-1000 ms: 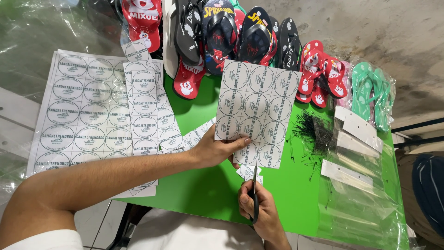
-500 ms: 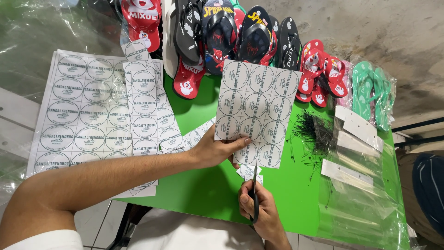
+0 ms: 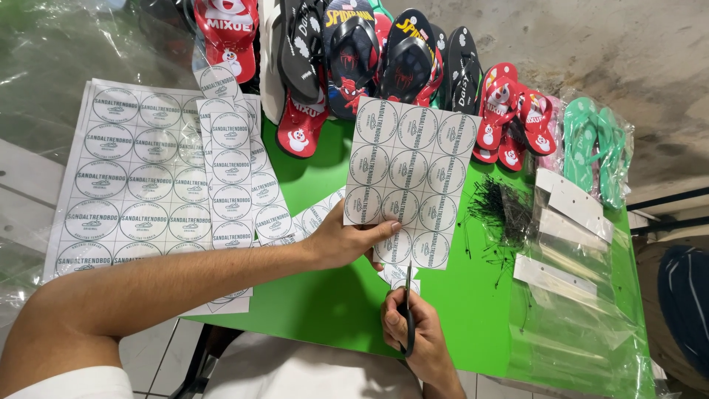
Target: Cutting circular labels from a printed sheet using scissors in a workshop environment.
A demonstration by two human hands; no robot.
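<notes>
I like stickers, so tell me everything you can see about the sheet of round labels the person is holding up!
The label sheet is a white, thin paper piece printed with grey-ringed round labels in rows of three. It is held flat above the green table, its lower edge uneven where it looks trimmed. The left hand pinches its lower left part, thumb on top. Scissors in the right hand point up at its bottom edge.

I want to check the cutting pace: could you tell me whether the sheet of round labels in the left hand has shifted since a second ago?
No. The label sheet sits unchanged against the red sandals beside it.
</notes>
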